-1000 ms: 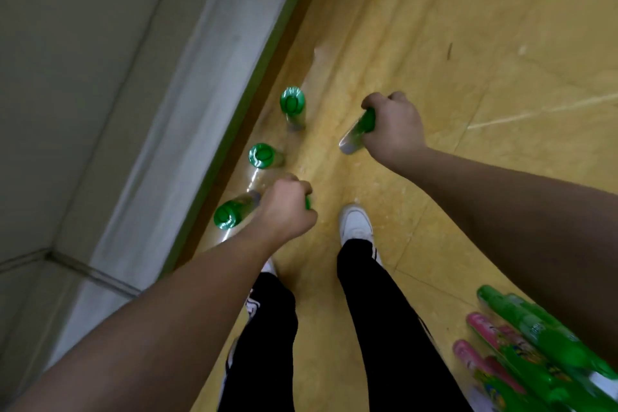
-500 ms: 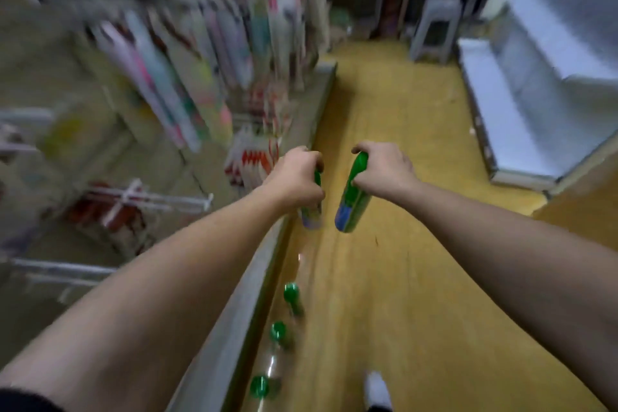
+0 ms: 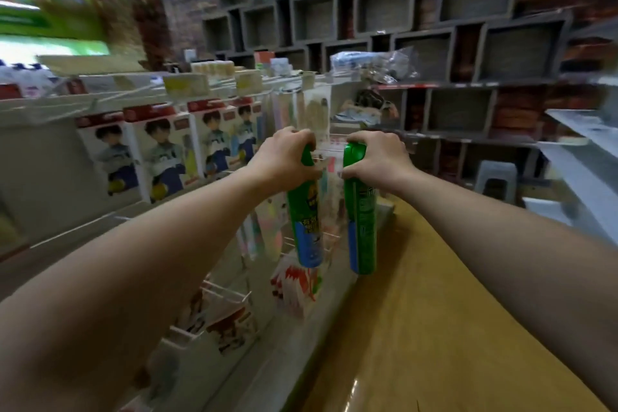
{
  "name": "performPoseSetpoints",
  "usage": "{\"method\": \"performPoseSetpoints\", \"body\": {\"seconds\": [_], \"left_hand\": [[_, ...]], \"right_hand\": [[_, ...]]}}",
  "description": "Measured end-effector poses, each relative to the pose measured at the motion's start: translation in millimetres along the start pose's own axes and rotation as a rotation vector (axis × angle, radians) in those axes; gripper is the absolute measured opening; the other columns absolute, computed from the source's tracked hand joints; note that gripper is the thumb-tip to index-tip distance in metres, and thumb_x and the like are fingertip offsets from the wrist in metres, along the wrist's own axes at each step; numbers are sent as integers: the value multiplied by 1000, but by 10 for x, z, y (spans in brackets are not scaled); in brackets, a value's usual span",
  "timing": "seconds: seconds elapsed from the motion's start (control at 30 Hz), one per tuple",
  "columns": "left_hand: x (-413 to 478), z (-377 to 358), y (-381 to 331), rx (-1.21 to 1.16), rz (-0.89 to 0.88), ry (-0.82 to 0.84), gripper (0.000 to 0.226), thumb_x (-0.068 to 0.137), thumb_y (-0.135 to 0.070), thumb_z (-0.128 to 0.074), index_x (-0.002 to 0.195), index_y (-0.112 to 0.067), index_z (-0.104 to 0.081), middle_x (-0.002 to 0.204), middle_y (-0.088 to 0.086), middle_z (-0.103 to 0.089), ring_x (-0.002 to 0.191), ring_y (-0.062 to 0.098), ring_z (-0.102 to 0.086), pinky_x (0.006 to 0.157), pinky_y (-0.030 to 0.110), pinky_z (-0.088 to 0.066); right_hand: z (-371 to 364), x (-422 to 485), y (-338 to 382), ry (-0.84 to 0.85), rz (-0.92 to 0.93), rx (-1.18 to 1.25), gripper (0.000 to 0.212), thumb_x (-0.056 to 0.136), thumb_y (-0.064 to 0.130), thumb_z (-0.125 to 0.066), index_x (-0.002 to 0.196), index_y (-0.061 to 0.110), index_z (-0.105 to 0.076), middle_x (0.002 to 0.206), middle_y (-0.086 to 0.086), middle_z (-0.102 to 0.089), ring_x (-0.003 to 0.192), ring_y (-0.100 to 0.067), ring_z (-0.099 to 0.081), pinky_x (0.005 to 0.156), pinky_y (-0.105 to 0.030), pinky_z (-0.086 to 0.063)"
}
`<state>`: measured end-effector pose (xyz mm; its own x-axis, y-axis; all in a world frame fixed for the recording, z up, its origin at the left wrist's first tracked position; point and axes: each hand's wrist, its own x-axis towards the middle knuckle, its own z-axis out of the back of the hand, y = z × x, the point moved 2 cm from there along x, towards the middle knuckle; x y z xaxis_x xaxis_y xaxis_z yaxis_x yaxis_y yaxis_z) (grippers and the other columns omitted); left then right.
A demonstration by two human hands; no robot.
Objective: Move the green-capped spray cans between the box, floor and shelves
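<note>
My left hand (image 3: 284, 157) grips the green cap of a tall green and blue spray can (image 3: 306, 227), which hangs upright below my fist. My right hand (image 3: 374, 157) grips the top of a second green spray can (image 3: 361, 227) of the same kind. The two cans hang side by side, a small gap between them, at chest height in front of a shop shelf. Both arms are stretched forward.
A white shelf unit (image 3: 100, 211) on the left carries boxed goods (image 3: 164, 150) and hanging packets on wire hooks (image 3: 220, 298). A yellow floor aisle (image 3: 434, 328) runs ahead. Grey cubby shelves (image 3: 384, 10) fill the back wall. A grey stool (image 3: 495, 177) stands far right.
I have risen from the floor, lifting both cans from near floor level to chest height. The view swung up from the floor to the shelves; the cans on the floor left view.
</note>
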<state>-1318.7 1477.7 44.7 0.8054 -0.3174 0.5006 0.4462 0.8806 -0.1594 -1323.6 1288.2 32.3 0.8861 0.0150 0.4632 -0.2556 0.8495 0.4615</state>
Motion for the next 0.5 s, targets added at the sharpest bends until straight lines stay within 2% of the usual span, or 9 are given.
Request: {"method": "performPoseSetpoints", "body": {"seconds": [0.13, 0.23, 0.4, 0.5], "left_hand": [[-266, 363, -70, 38, 101, -8, 39, 80, -44, -81, 106, -26, -59, 99, -2, -52, 88, 18, -55, 63, 25, -45], [-600, 578, -70, 26, 228, 14, 35, 79, -40, -84, 99, -29, -57, 96, -6, -50, 84, 11, -54, 59, 23, -51], [-1337, 988, 50, 110, 456, -2, 29, 79, -33, -83, 94, -22, -61, 95, 0, -57, 84, 16, -61, 69, 36, -62], [-1832, 1292, 117, 117, 600, -8, 29, 78, -31, -85, 91, -22, -60, 95, 2, -60, 80, 17, -66, 52, 32, -61]], "right_hand": [[53, 0, 281, 99, 138, 87, 74, 66, 34, -90, 134, 23, -63, 127, -4, -65, 114, -24, -59, 95, -43, -55], [-42, -48, 548, 197, 214, 137, 73, 66, 33, -92, 132, 20, -65, 126, -3, -65, 111, -22, -60, 93, -41, -57], [-295, -312, 1178, 328, 359, 205, 77, 62, 35, -93, 133, 21, -66, 124, -5, -64, 109, -24, -61, 88, -44, -59], [-415, -574, 1653, 419, 448, 294, 72, 63, 29, -93, 130, 17, -67, 115, -6, -67, 98, -24, -65, 79, -43, -62]]}}
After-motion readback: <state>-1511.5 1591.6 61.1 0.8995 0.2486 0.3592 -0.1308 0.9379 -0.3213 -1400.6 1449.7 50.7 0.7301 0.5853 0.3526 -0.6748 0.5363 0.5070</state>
